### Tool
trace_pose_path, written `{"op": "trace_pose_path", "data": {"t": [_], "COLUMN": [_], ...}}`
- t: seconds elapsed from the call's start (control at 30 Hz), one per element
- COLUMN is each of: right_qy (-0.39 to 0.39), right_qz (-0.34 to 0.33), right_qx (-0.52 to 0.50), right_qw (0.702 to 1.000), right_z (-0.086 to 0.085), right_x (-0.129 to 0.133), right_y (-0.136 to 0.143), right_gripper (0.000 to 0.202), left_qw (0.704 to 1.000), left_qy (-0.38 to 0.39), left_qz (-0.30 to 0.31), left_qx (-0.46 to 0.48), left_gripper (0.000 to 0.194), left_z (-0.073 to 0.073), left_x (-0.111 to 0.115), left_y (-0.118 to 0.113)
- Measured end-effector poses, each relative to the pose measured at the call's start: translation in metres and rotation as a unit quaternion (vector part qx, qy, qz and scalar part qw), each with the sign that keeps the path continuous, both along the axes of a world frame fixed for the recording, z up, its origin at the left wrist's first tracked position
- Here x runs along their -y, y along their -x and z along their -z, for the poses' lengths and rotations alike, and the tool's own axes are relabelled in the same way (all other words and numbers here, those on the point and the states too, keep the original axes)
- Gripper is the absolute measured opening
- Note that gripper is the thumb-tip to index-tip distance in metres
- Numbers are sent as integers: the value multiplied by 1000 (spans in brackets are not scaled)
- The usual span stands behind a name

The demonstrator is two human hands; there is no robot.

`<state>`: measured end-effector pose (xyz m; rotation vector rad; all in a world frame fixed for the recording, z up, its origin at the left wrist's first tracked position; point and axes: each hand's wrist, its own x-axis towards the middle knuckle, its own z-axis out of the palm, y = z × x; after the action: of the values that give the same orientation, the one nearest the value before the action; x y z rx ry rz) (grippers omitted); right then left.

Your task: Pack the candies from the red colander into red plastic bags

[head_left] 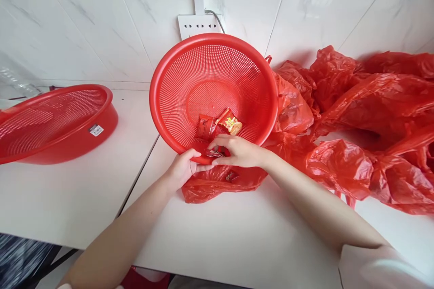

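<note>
A red perforated basket [212,40] is tilted toward me, with a red packet [205,126] and a red-and-gold packet [229,121] lying low inside it. My left hand [185,168] grips the near rim, thumb over it and fingers beneath. At the same rim, my right hand [233,151] pinches a small dark red packet [215,153] between thumb and fingers. Below the rim lies a red plastic bag [206,189], with another small packet [231,176] showing in it.
A second red basket [77,140] with a white label stands at the left. Crumpled red plastic bags [342,162] spread over the right side. A power strip [198,25] sits against the tiled wall behind. A dark seam runs across the white table [210,235].
</note>
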<state>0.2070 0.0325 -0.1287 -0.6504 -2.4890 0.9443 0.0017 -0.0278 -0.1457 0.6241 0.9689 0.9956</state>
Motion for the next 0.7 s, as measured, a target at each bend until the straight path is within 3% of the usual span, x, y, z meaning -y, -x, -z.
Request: {"op": "trace_pose_path", "data": {"t": [0.13,0.23,0.43,0.6,0.7], "right_qy": [184,253,209,189,124], "right_qz": [65,77,49,1,-2], "right_qx": [-108,-154,-147,-48,-9], "right_qw": [975,952,966,981,992], "right_z": [-7,-9,-15,-26,-31], "right_x": [-9,-15,-15,-5,2], "right_y": [-7,-13,-19,-21,-20], "right_gripper": [31,33,37,34,27], "left_qw": [1000,999,998,999,998], "left_qy": [17,24,53,46,52], "left_qz": [-16,-32,-26,0,29], "left_qx": [-6,-7,0,18,33], "left_gripper": [25,22,24,34,37], "left_z": [-2,-3,-8,-7,-3], "left_x": [-5,-5,-4,-4,-5], "left_y": [6,6,5,6,8]}}
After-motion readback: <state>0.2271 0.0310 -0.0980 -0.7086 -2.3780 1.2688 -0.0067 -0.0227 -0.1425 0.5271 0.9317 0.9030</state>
